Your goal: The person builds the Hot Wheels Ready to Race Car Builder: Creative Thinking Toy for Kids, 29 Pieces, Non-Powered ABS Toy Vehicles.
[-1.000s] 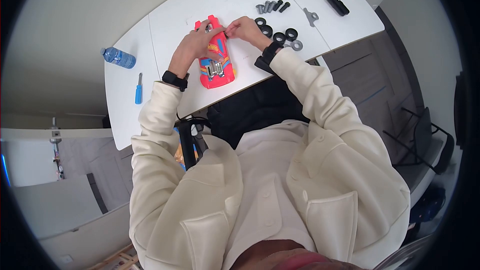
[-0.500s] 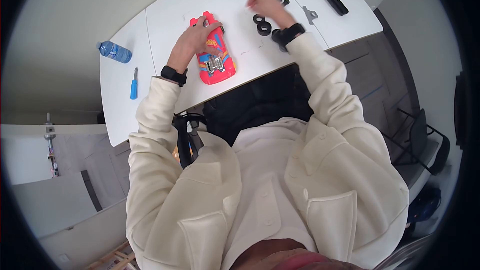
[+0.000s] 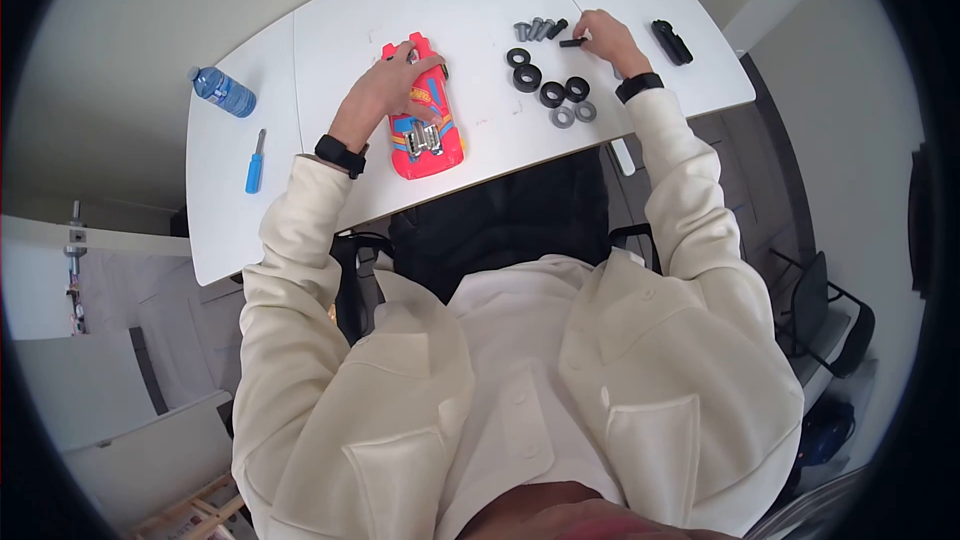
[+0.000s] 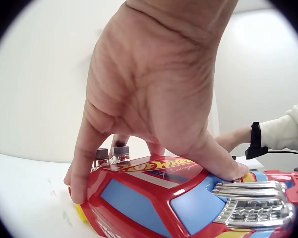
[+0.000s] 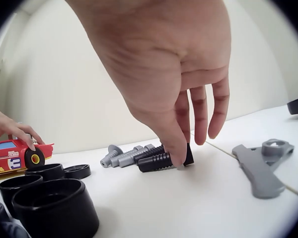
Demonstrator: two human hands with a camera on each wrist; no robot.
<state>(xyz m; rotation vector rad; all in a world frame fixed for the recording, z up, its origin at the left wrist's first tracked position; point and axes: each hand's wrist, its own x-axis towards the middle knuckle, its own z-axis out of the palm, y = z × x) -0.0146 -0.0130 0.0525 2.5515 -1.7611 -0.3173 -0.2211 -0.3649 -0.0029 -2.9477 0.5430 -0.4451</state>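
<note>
The red toy car [image 3: 432,125] lies on the white table, and the left hand [image 3: 385,90] grips it from above, thumb and fingers spread over its body. In the left wrist view the thumb presses near the silver engine part [image 4: 253,206]. At the right, the right hand [image 3: 610,40] pinches a black ribbed bolt [image 5: 159,162] between thumb and index finger, low at the tabletop. Several grey bolts [image 5: 124,156] and another black bolt [image 3: 557,29] lie beside it.
Black rings [image 3: 526,78] and grey rings [image 3: 562,117] lie nearer the table's front edge. A grey tool [image 5: 260,171] and a black object [image 3: 671,43] are at the right; a blue screwdriver [image 3: 255,171] and a bottle [image 3: 223,91] at the left.
The right hand has left the car's side, moved right past the rings and now pinches a black bolt. The left hand has stayed on the car.
</note>
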